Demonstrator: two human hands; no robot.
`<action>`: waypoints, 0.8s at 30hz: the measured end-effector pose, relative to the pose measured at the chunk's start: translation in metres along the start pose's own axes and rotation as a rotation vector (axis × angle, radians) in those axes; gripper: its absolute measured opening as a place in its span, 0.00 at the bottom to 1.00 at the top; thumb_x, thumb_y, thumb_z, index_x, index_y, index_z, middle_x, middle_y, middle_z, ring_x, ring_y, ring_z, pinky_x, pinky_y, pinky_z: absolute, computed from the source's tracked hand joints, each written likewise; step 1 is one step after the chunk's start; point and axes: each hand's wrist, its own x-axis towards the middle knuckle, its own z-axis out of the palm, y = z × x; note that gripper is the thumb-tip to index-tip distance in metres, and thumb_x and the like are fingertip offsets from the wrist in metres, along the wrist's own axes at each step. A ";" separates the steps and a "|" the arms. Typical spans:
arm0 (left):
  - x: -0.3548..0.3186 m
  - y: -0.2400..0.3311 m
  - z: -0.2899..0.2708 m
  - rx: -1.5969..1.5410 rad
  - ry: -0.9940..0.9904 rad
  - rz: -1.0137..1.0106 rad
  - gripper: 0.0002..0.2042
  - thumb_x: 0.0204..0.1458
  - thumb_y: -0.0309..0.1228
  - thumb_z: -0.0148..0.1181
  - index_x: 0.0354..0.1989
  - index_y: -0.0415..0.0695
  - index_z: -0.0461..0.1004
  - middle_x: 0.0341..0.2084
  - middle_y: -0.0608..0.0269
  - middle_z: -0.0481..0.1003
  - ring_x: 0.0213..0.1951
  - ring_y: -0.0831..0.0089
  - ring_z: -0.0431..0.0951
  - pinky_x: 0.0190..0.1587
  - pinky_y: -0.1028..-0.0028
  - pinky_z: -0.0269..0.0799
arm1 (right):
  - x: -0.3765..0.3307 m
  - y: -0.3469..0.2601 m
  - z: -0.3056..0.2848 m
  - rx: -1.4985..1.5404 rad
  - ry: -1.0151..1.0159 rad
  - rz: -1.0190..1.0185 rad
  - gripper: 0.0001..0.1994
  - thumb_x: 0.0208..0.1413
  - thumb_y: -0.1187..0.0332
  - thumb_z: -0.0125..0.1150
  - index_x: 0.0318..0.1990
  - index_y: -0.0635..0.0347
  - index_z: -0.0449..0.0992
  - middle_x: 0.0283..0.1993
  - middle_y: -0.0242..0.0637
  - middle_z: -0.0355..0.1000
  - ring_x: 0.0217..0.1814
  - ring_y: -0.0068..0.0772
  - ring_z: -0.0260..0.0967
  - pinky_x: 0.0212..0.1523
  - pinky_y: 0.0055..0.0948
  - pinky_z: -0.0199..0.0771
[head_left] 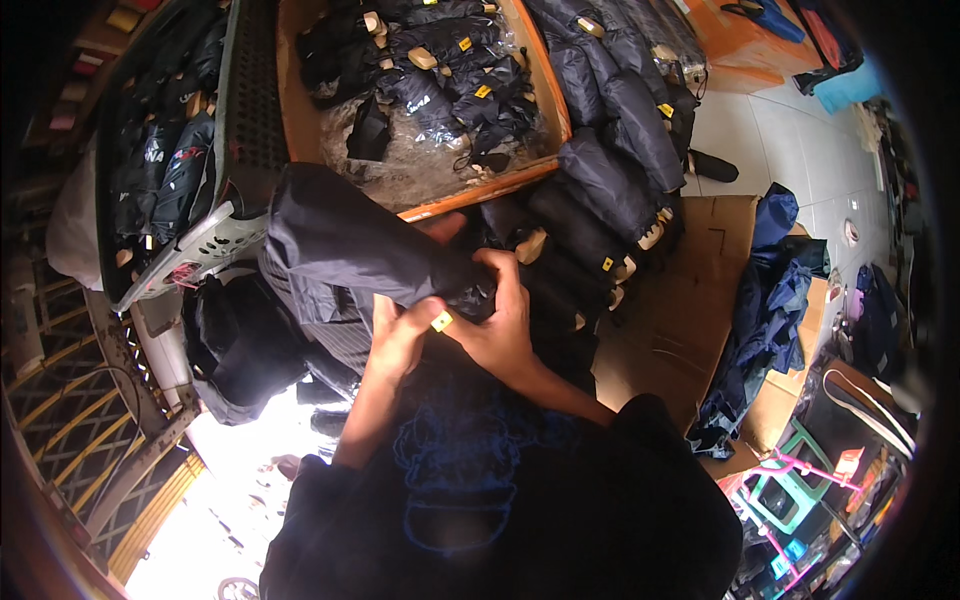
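A black folded umbrella point(350, 240) in a fabric sleeve lies slantwise across both hands, its wide end up toward the left. My left hand point(398, 338) grips it from the near side, some fingers hidden beneath it. My right hand point(502, 325) is closed around its narrower right end. A small yellow tag point(442, 321) hangs there between my thumbs. Just beyond my hands, more black umbrellas point(575, 225) with pale wooden handles are piled up. The end inside my right hand is mostly hidden.
An orange-edged box point(490, 185) ahead holds several black umbrellas, and a grey plastic crate point(195, 245) at the left holds more. At the right stand a cardboard box point(670, 310), dark blue cloth point(775, 320) and a green stool point(790, 485). A metal lattice gate point(75, 370) stands at the left.
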 end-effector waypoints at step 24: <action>0.004 -0.015 0.020 0.009 0.090 0.009 0.29 0.44 0.44 0.65 0.49 0.40 0.61 0.36 0.54 0.70 0.44 0.61 0.73 0.52 0.63 0.69 | 0.012 0.018 -0.001 1.227 0.121 0.382 0.25 0.64 0.47 0.37 0.50 0.61 0.66 0.50 0.45 0.69 0.54 0.36 0.65 0.59 0.36 0.60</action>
